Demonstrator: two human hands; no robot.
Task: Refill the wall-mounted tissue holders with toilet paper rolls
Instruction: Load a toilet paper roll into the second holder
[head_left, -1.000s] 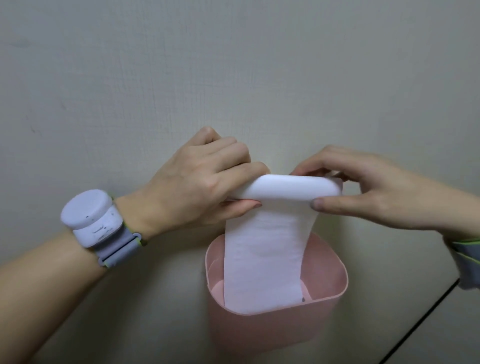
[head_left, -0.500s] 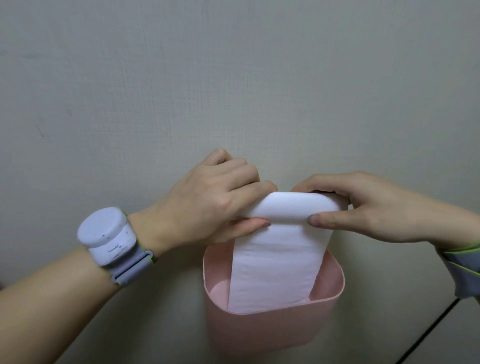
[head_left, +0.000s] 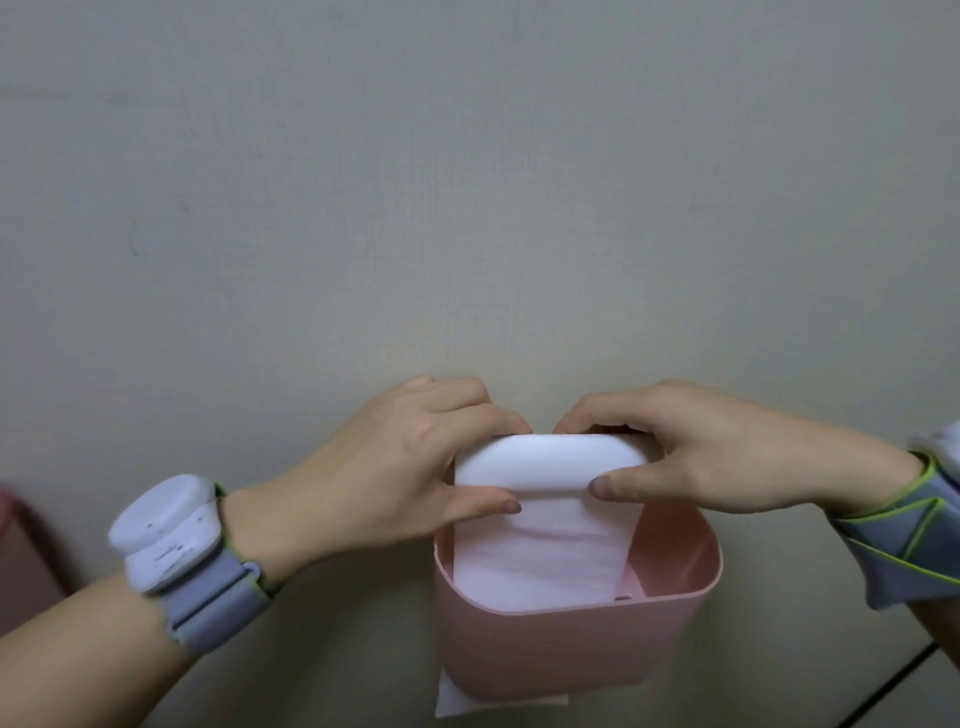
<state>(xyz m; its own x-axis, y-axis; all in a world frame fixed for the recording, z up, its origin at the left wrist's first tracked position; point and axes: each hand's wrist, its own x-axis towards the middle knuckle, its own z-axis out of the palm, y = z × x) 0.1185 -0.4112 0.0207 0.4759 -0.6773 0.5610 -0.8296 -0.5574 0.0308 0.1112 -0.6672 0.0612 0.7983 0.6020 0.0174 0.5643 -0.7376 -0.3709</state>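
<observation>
Setting: a plain grey-green wall (head_left: 467, 208), to which a pink tissue holder (head_left: 571, 654) is fixed, open at the top.

Item 1, toilet paper roll (head_left: 550, 462): white, squashed to an oval, held directly above the holder's mouth and nearly at its rim. A loose sheet is seen hanging from the roll down into the holder, and a paper end (head_left: 457, 699) is visible below the holder's base.

Item 2, left hand (head_left: 395, 478): curled round the roll's left end, thumb pressed beneath. A grey wrist device (head_left: 166, 530) is worn.

Item 3, right hand (head_left: 701, 457): curled round the right end, thumb laid across the front. A grey cuff (head_left: 909, 540) is worn.

Change noted: over the last second the roll has been lowered from well above the rim to just over it, the hanging sheet has been shortened, and the paper end has appeared under the base.

Assessment: the tail is judged to have been fed through a bottom slot; seating of the roll inside the holder remains to be done.
</observation>
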